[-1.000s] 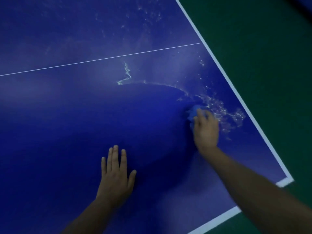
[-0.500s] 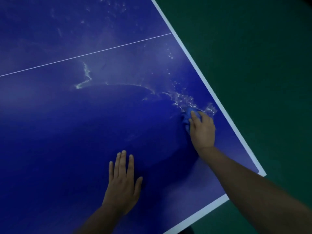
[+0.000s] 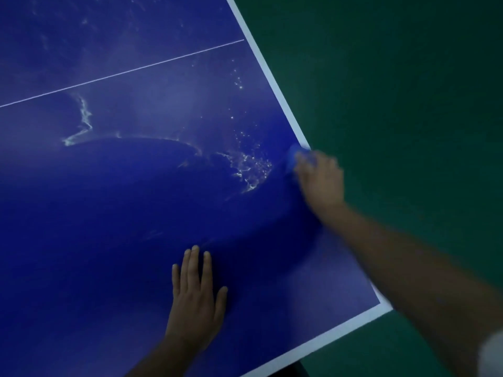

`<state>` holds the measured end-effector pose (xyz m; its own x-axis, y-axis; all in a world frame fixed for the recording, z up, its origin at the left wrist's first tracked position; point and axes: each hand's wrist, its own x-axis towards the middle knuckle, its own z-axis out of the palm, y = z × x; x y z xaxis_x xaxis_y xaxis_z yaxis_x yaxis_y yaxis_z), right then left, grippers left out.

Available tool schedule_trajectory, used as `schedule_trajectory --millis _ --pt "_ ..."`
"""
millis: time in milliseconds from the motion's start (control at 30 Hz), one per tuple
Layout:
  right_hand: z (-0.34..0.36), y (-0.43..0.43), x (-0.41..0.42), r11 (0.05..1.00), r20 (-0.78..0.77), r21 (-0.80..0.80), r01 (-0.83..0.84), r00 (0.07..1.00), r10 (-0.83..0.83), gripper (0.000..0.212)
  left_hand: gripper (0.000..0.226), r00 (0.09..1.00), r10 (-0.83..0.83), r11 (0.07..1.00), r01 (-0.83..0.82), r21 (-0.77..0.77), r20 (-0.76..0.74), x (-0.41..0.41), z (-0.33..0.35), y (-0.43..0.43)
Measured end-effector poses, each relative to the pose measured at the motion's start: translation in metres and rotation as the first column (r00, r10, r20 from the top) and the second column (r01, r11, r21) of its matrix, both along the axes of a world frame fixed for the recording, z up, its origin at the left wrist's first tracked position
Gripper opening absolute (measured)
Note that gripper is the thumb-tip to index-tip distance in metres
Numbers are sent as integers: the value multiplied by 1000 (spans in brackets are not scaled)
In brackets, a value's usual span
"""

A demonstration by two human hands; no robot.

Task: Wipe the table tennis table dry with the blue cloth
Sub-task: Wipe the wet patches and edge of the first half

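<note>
Bench [image 3: 109,240] takes up most of the view, a blue table tennis top with a white border [image 3: 272,83] down its right side and a thin white line [image 3: 122,73] across it. Dark green floor [image 3: 394,104] lies beyond. On the blue, a broken arc of water runs from a pale streak [image 3: 81,123] on the left to a spattered puddle [image 3: 250,167] near the right border, with loose droplets scattered above it.

The left hand [image 3: 194,300] lies flat on the bench, fingers straight, holding nothing, near the person and well apart from the wet. The right hand [image 3: 319,180] is blurred at the right border. Its fingers seem bent over the blue cloth [image 3: 292,156], grasping it as a wad that pokes out past the fingertips onto the white edge.

The puddle sits just to the left of the cloth, inward from the border, so I judge the next stroke should go that way, and the right hand is far nearer. The wad is too bunched and blurred to show any long axis. The wet arc stretches left to right across the bench.
</note>
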<state>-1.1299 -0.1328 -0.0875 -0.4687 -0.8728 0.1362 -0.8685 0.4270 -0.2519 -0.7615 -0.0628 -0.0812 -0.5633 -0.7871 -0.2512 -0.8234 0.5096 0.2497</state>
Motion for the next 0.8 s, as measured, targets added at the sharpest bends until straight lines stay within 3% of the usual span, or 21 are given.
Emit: schedule_trajectory --millis 67,133,200,300,400,467,533,600,667,733,800 --pt "14 -31 -53 968 89 15 251 964 -251 41 74 1000 24 1000 -24 -10 -3 -8 3 1" --pt "29 -43 -56 958 91 -76 277 958 -270 40 75 997 76 997 -76 -16 -13 -15 5 -1" --pt "41 -33 -14 967 126 -222 124 987 -98 35 75 993 112 994 -112 -12 -22 -19 6 -3" --pt "37 20 91 962 177 -190 -195 957 229 25 77 992 125 992 -125 -10 -6 -19 2 -3" --pt "10 87 166 769 130 -11 -639 762 634 55 78 983 179 984 -178 -23 35 -11 -2 -3" --pt "-11 85 158 670 109 8 -742 667 737 56 78 977 206 979 -205 -25 56 -6 -1 1" --pt "-14 35 127 649 19 23 -761 649 760 50 79 976 211 977 -210 -25 55 -2 1 4" --pt "-6 -33 79 786 -142 61 -615 774 617 42 79 977 203 979 -202 -27 62 5 3 6" --pt "8 -100 17 963 -119 41 -268 955 271 35 79 976 208 978 -206 -35 70 11 6 7" --pt "25 -133 -30 997 26 4 78 997 -78 36 79 969 236 971 -233 -45 72 17 8 6" --pt "38 -135 -29 984 48 -40 176 984 -174 38 79 961 268 963 -266 -43 68 27 8 3"
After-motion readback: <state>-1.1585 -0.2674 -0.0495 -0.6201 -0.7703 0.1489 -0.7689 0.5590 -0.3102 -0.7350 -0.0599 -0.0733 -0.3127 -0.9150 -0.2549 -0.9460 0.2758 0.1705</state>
